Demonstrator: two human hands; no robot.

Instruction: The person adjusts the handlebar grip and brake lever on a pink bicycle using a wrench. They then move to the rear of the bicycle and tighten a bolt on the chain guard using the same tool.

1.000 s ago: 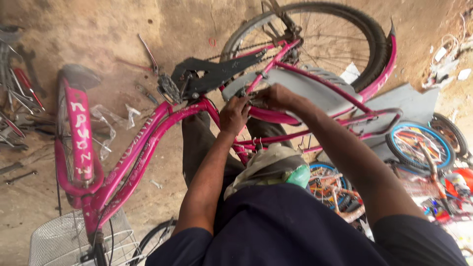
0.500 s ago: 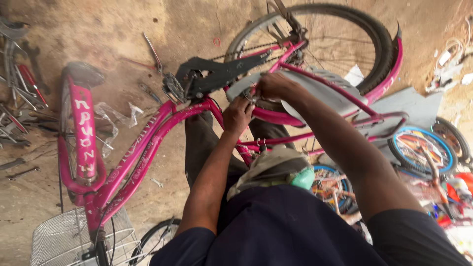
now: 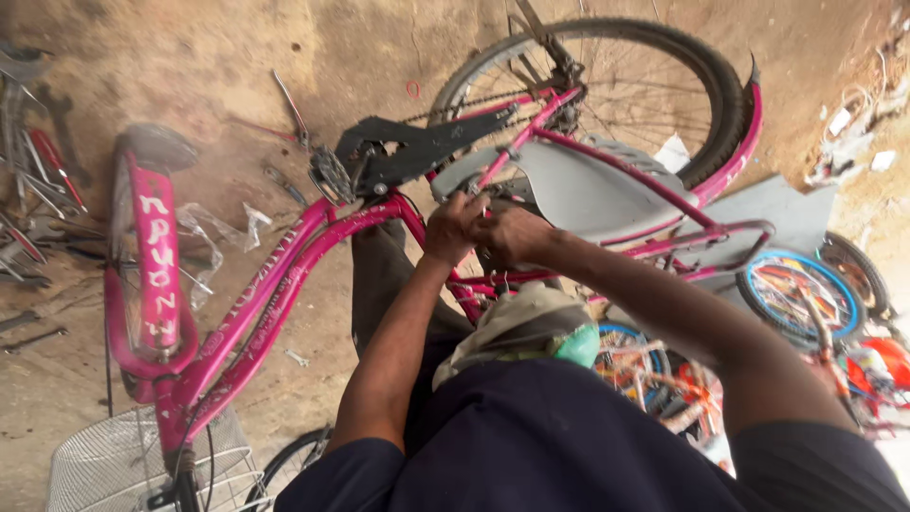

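Wire basket [image 3: 104, 465]: white, at the near lower left, touching the bicycle's front end.
Left hand [image 3: 455, 228]: fingers curled on the pink bicycle frame [image 3: 284, 275] near the seat tube; what it pinches cannot be told.
Right hand [image 3: 512, 235]: clenched, touching the left hand, at the same spot; its contents are hidden.
Grey saddle [image 3: 569, 194]: just beyond the hands.
Black chain guard [image 3: 427, 147]: above the hands, beside the chainring.
Rear wheel [image 3: 664, 76]: farthest, upper right.
Tools [image 3: 38, 180]: lying on the dirt floor, far left.
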